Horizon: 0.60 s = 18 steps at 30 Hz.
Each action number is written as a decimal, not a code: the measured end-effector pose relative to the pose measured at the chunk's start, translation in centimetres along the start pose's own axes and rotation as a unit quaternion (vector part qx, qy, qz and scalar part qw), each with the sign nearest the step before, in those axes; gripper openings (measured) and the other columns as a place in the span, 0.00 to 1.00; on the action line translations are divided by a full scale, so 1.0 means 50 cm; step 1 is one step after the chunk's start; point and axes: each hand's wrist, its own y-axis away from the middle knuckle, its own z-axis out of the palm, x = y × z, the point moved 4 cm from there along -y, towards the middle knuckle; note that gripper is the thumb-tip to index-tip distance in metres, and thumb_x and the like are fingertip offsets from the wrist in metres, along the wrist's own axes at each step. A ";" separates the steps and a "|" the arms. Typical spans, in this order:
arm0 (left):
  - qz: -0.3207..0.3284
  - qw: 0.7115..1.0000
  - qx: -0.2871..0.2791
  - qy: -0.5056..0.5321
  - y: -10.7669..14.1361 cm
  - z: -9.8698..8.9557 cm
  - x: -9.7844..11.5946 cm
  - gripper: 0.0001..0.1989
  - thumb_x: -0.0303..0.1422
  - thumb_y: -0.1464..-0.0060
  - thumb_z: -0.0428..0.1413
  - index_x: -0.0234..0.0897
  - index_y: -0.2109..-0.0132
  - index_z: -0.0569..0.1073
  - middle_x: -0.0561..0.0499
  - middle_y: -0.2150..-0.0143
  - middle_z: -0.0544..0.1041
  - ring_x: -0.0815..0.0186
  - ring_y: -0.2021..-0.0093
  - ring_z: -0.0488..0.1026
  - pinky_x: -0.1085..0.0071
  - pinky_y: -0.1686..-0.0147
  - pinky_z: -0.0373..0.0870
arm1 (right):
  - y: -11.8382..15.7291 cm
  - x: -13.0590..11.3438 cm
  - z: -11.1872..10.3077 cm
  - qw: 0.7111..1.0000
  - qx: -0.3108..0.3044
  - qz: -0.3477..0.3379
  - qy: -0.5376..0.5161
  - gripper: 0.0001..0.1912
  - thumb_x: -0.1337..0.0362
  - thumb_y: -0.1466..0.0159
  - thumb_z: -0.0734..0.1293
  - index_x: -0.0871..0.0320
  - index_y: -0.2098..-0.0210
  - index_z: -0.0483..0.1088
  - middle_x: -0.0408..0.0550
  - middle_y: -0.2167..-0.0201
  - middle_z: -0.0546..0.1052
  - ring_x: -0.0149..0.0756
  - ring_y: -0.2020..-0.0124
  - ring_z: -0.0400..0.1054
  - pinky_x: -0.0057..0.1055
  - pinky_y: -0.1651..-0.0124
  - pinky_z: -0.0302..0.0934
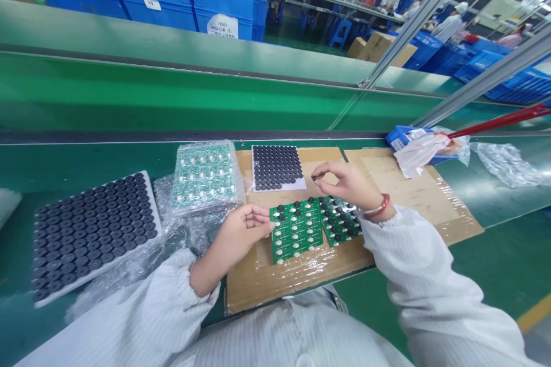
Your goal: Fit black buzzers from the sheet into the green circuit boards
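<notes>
My right hand [344, 183] pinches a small black round part [314, 178] above the cardboard, just right of a white sheet [284, 185] with rows of black discs. Below lies a green circuit board [303, 235] with white components and several black round parts along its upper rows. Beside it on the right is a second green board [340, 221], bearing many black parts and partly hidden by my right wrist. My left hand [245, 232] is at the first board's left edge, fingers curled, thumb and fingertips close together at the board's upper left corner.
Bubble-wrapped green boards [204, 175] stand behind my left hand. A larger sheet of black discs [92, 235] lies at the far left. Cardboard [267, 287] covers the bench under the boards. A blue bin [402, 136] with plastic bags sits back right, near a slanted metal post [413, 40].
</notes>
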 end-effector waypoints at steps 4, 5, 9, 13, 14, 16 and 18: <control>0.007 1.000 -0.002 -0.001 0.001 0.001 0.002 0.12 0.30 0.61 0.64 0.34 0.67 0.71 0.55 0.71 0.72 0.72 0.70 0.71 0.74 0.68 0.70 | 0.080 -0.024 0.012 0.993 0.083 0.061 -0.064 0.05 0.65 0.38 0.66 0.58 0.62 0.71 0.47 0.64 0.75 0.37 0.63 0.70 0.35 0.58 0.66; 0.008 1.000 -0.002 -0.004 0.002 0.000 0.002 0.13 0.31 0.61 0.64 0.34 0.67 0.71 0.55 0.72 0.72 0.72 0.70 0.71 0.75 0.68 0.70 | 0.097 -0.030 0.018 0.991 0.099 0.069 -0.065 0.05 0.65 0.38 0.66 0.57 0.62 0.71 0.47 0.64 0.76 0.38 0.63 0.70 0.35 0.58 0.66; -0.001 1.000 -0.007 -0.019 0.003 -0.001 0.003 0.13 0.32 0.60 0.64 0.34 0.66 0.71 0.56 0.72 0.72 0.73 0.71 0.70 0.76 0.69 0.69 | 0.146 -0.047 0.050 0.986 0.141 0.078 -0.033 0.04 0.65 0.36 0.65 0.55 0.61 0.71 0.46 0.64 0.75 0.38 0.62 0.70 0.36 0.57 0.66; 0.000 1.000 -0.007 -0.019 0.004 0.000 0.005 0.13 0.31 0.60 0.64 0.34 0.66 0.70 0.56 0.72 0.72 0.73 0.71 0.70 0.76 0.70 0.69 | 0.165 -0.053 0.076 0.980 0.179 0.089 0.012 0.05 0.66 0.36 0.65 0.55 0.59 0.69 0.46 0.65 0.74 0.38 0.64 0.69 0.35 0.60 0.66; 0.001 1.000 -0.005 -0.020 0.004 0.000 0.006 0.13 0.31 0.60 0.64 0.34 0.66 0.70 0.56 0.72 0.72 0.73 0.71 0.70 0.76 0.70 0.69 | 0.166 -0.056 0.080 0.978 0.189 0.083 0.025 0.05 0.67 0.36 0.65 0.55 0.59 0.69 0.46 0.65 0.74 0.37 0.63 0.69 0.35 0.60 0.66; 0.004 1.000 -0.003 -0.023 0.005 0.001 0.008 0.13 0.31 0.61 0.64 0.34 0.67 0.70 0.56 0.72 0.72 0.73 0.71 0.70 0.76 0.70 0.69 | 0.166 -0.064 0.087 0.975 0.204 0.066 0.049 0.06 0.69 0.36 0.65 0.55 0.59 0.69 0.45 0.64 0.74 0.37 0.62 0.69 0.34 0.59 0.65; 0.010 1.000 -0.002 -0.023 0.006 0.002 0.010 0.13 0.31 0.61 0.64 0.34 0.67 0.70 0.56 0.73 0.72 0.74 0.71 0.70 0.77 0.71 0.69 | 0.164 -0.070 0.090 0.973 0.214 0.055 0.064 0.07 0.70 0.36 0.65 0.55 0.59 0.69 0.45 0.63 0.74 0.36 0.62 0.69 0.34 0.57 0.65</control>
